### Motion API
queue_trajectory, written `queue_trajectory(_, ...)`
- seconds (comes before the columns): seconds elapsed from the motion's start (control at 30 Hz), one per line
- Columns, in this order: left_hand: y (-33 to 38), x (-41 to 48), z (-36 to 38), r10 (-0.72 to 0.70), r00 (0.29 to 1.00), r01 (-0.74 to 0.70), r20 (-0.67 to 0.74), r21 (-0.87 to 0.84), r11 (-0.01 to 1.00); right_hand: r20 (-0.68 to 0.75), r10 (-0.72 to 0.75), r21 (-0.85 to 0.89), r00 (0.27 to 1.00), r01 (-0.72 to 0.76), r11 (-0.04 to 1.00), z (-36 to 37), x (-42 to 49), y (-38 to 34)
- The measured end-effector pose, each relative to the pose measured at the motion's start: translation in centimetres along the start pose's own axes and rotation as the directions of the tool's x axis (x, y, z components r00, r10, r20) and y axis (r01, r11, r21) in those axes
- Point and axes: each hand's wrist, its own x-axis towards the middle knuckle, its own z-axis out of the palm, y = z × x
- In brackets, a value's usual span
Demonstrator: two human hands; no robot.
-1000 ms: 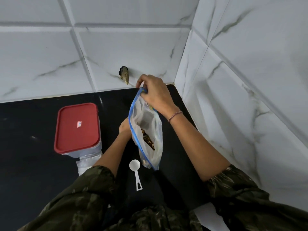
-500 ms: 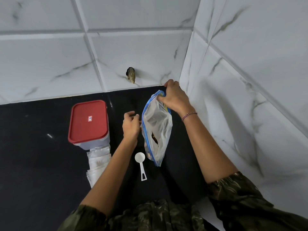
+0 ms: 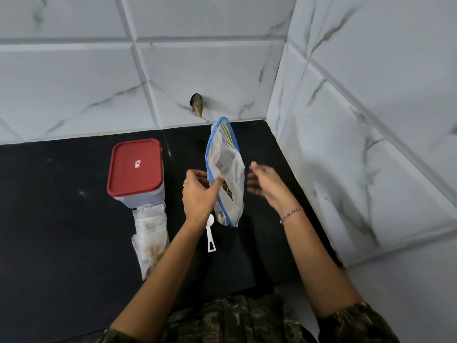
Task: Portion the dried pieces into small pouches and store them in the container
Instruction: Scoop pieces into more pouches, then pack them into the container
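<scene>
Black counter point(image 3: 61, 243) | left grip point(image 3: 197, 194) pinches zip bag point(image 3: 226, 169) edge | right grip point(image 3: 267, 186) apart, just beside

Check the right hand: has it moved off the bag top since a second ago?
Yes. The right hand has let go of the bag top and dropped lower, away from the back wall, open beside the bag; the left hand pinches the edge.

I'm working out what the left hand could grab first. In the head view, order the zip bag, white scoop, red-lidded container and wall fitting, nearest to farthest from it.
From the left hand:
1. Zip bag, pinched at its edge by this hand, on its right.
2. White scoop, just below the wrist on the black counter.
3. Red-lidded container, to the left.
4. Wall fitting, up on the tiled back wall.
</scene>
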Motion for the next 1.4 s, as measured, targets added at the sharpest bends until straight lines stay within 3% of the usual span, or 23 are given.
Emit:
queue_trajectory(0.1, -0.5, -1.3, 0.1, -0.066, 0.994, 0.068, 0.085, -0.023, 0.997, 0.241, 0.194, 0.155, 0.951, -0.235, 0.960, 0.2, -1.9, 2.3)
queue_trajectory(0.2, -0.3, -2.1, 0.4, -0.087, 0.988, 0.095, 0.132, -0.058, 0.994, 0.391, 0.201, 0.355, 0.898, -0.349, 0.867, 0.2, -3.0, 3.4)
queue_trajectory(0.43, 2.2, -1.3, -0.2, -0.169, 0.960, 0.235, 0.222, -0.317, 0.919, 0.440, 0.000, 0.438, 0.898, -0.215, 0.873, -0.9, -4.2, 1.8)
queue_trajectory(0.53, 3.0, -1.2, -0.7, -0.155, 0.923, 0.309, 0.352, -0.439, 0.843, 0.279, -0.030, 0.197, 0.960, -0.027, 0.980, -0.3, -4.3, 0.4)
queue_trajectory(0.6, 3.4, -1.2, -1.0, -0.130, 0.893, 0.340, 0.430, -0.459, 0.821, 0.136, -0.134, -0.019, 0.982, 0.138, 0.990, 0.3, -4.4, -0.5)
queue_trajectory(0.7, 4.0, -1.0, -1.0, -0.105, 0.879, 0.324, 0.465, -0.422, 0.847, 0.038, -0.365, -0.238, 0.930, 0.364, 0.901, 1.0, -4.1, -1.7)
queue_trajectory(0.8, 4.9, -0.6, -0.8, -0.086, 0.941, 0.205, 0.327, -0.349, 0.914, -0.024, -0.596, -0.503, 0.802, 0.506, 0.701, 1.4, -3.8, -2.5)
queue_trajectory(0.9, 5.7, 0.2, -0.4, 0.003, 0.994, 0.021, 0.112, -0.215, 0.976, -0.010, -0.719, -0.655, 0.695, 0.539, 0.530, 1.8, -4.2, -3.6)
queue_trajectory(0.97, 6.3, 0.6, -0.3, 0.065, 0.996, -0.053, 0.056, -0.204, 0.978, 0.093, -0.712, -0.626, 0.696, 0.597, 0.502, 1.9, -4.8, -4.2)
queue_trajectory(1.07, 7.3, 0.9, -0.3, 0.051, 0.995, -0.012, 0.085, -0.403, 0.915, 0.285, -0.587, -0.511, 0.758, 0.638, 0.576, 1.4, -5.9, -4.9)
queue_trajectory(1.13, 7.5, 0.8, -0.3, 0.034, 0.989, 0.045, 0.141, -0.525, 0.850, 0.346, -0.516, -0.552, 0.783, 0.615, 0.562, 0.8, -6.4, -5.0)
queue_trajectory(1.23, 6.8, 0.2, 0.1, 0.050, 0.972, 0.115, 0.229, -0.649, 0.752, 0.275, -0.548, -0.723, 0.790, 0.546, 0.424, 0.4, -6.3, -4.8)
queue_trajectory(1.3, 5.6, -0.5, 0.5, 0.034, 0.966, 0.163, 0.255, -0.710, 0.685, 0.181, -0.594, -0.777, 0.784, 0.485, 0.402, 0.3, -5.9, -4.6)
queue_trajectory(1.33, 4.7, -1.0, 0.7, 0.032, 0.975, 0.133, 0.221, -0.689, 0.712, 0.142, -0.611, -0.777, 0.779, 0.470, 0.419, 0.3, -5.8, -4.5)
queue_trajectory(1.4, 1.9, -1.9, 1.2, 0.096, 0.992, -0.056, 0.078, -0.402, 0.914, 0.064, -0.642, -0.748, 0.764, 0.463, 0.476, 0.1, -5.7, -4.6)
